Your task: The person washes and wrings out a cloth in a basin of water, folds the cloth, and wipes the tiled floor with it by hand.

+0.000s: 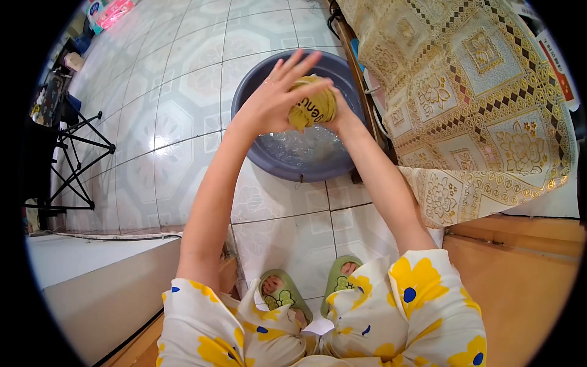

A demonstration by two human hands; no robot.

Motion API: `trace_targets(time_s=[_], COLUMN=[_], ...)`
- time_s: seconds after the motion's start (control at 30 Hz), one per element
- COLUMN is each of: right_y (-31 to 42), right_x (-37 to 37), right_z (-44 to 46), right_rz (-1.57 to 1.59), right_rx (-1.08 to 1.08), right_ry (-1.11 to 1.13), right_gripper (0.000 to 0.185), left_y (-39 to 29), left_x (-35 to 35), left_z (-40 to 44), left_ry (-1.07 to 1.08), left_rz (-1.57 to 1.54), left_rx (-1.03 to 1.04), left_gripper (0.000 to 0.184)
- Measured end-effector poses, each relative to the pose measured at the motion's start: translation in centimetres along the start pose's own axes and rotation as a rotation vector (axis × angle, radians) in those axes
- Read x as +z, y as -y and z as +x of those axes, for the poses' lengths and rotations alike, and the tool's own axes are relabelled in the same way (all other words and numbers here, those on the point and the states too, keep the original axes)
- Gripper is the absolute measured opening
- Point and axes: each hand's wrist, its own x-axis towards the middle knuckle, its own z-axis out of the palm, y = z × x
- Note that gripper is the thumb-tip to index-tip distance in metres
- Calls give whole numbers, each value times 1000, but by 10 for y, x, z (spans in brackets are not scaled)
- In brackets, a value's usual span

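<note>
A bunched yellow cloth [313, 105] with dark printed letters is held above a grey-blue basin [247, 70]. My right hand [342, 111] is closed around its right side, with most of the fingers hidden behind the bundle. On the left, my left hand [276, 95] is open, its fingers spread and pointing away from me. Its thumb side lies beside or against the cloth; actual contact is hard to make out. Below both hands, rippled water [299, 147] fills the lower part of the basin.
Patterned gold-and-white cloth [452, 104] hangs close on the right. A black folding-frame stand [82, 156] is at the left. Tiled floor [183, 92] surrounds the basin, and green slippers [284, 290] are on my feet. A white ledge [104, 275] lies at lower left.
</note>
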Motion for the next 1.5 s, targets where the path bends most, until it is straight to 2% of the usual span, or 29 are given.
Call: trace_targets(time_s=[0.03, 0.07, 0.1, 0.13, 0.23, 0.27, 0.33, 0.43, 0.5, 0.53, 0.6, 0.77, 0.9, 1.0, 1.07, 1.13, 1.23, 1.27, 1.37, 1.5], right_y=[-2, -5, -8, -12, -26, -30, -35, -18, -22, -28, -38, -28, -17, -18, -18, -18, -20, -22, -25, -38], right_x=[2, 4, 1, -2, -7, -8, -3, 19, 24, 12, 7, 24, 34, 37, 39, 34, 25, 21, -1, -17], right_z=[-1, -4, -3, -1, 12, 20, 27, 16, 25, 36, 48, 53, 45, 36, 27, 25, 19, 16, 17, 15], right_rz=[-48, -80, -19, 43, 185, 222, 301, 268, 209, 138, 86, -428, -994, -1251, -1366, -1404, -1379, -1360, -1444, -1079], right_rx=[26, 20, -4, -27, -82, -98, -128, -52, -94, -134, -254, -583, -680, -688, -694, -700, -712, -715, -552, -474], right_ry=[35, -33, 16, 67, 140, 152, 178, -58, -236, -332, -582, -844, -872, -812, -755, -671, -602, -587, -550, -454], right_gripper=[39, 41, 41, 41, 36, 34, 29, 26, 20, 19, 18, 14, 13, 14, 15, 16, 17, 17, 19, 24], left_y=[-2, -5, -8, -13, -11, -15, -14, -5, 4, 8, 18, 40, 40, 60, 63, 63, 68, 66, 48, 41], left_x=[-1, 0, 0, -2, 18, 22, 22, 34, 43, 54, 67, 80, 73, 101, 114, 118, 116, 119, 109, 110], left_z=[2, 3, 4, 8, 13, 17, 16, 11, 0, -2, -7, 2, 2, -26, -36, -37, -44, -46, -47, -52], left_ry=[40, 81, 123, 114, -68, -257, -365, -501, -564, -692, -810, -1140, -1067, -962, -933, -919, -772, -753, -714, -797], left_rz=[5, 9, 14, 21, -88, -75, -100, -171, -288, -323, -568, -1192, -1726, -1946, -1977, -1998, -1980, -1952, -1846, -1751], left_rx=[28, 55, 84, 124, 191, 173, 22, -267, -511, -554, -763, -1204, -1250, -1144, -1188, -1259, -1189, -1253, -1387, -1347], left_gripper=[98, 95, 93, 80, 60, 40, 37, 25, 21, 12, 16, 18, 24, 25, 25, 25, 24, 23, 22, 20])
